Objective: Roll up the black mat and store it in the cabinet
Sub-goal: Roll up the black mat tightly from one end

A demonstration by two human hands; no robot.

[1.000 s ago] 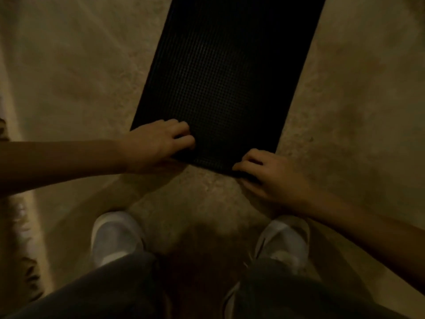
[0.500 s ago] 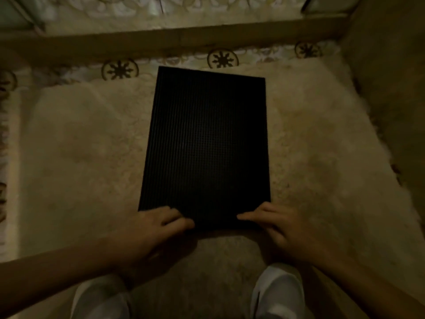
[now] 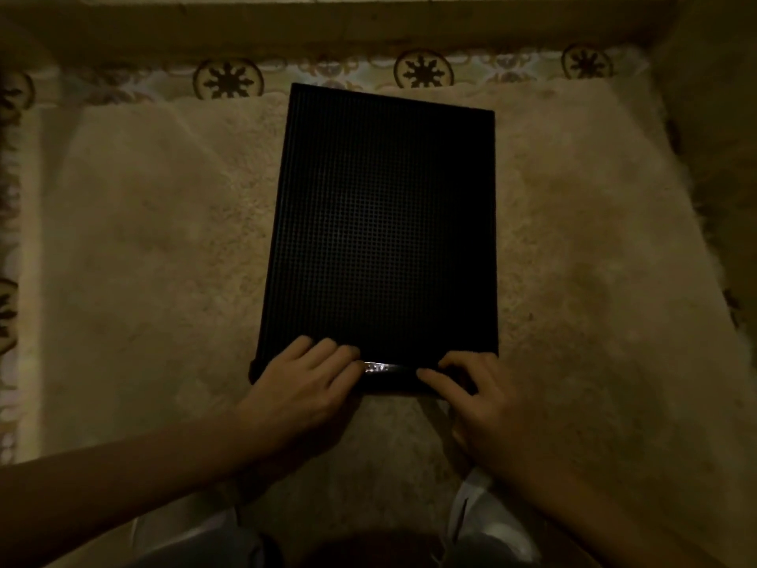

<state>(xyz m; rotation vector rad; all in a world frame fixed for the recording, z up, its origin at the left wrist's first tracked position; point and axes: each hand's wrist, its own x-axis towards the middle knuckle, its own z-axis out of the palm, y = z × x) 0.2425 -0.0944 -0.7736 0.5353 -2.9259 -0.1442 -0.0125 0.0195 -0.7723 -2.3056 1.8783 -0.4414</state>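
A black mat (image 3: 385,223) with a fine grid texture lies flat on a beige shaggy rug (image 3: 155,260), its long side running away from me. Its near edge is curled up and over into a narrow first fold, showing a shiny strip between my hands. My left hand (image 3: 303,387) grips the near left part of that fold, fingers over the top. My right hand (image 3: 479,399) grips the near right part, thumb along the folded edge. No cabinet is in view.
Patterned floor tiles (image 3: 424,71) with round dark motifs run beyond the rug's far edge, below a dark wooden ledge (image 3: 327,30). A dark upright surface (image 3: 717,116) stands at the right. My white shoes (image 3: 483,522) are just behind my hands.
The view has tilted up from my feet to the whole mat. The mat's near edge, flat a second ago, is now lifted and turned over under both hands.
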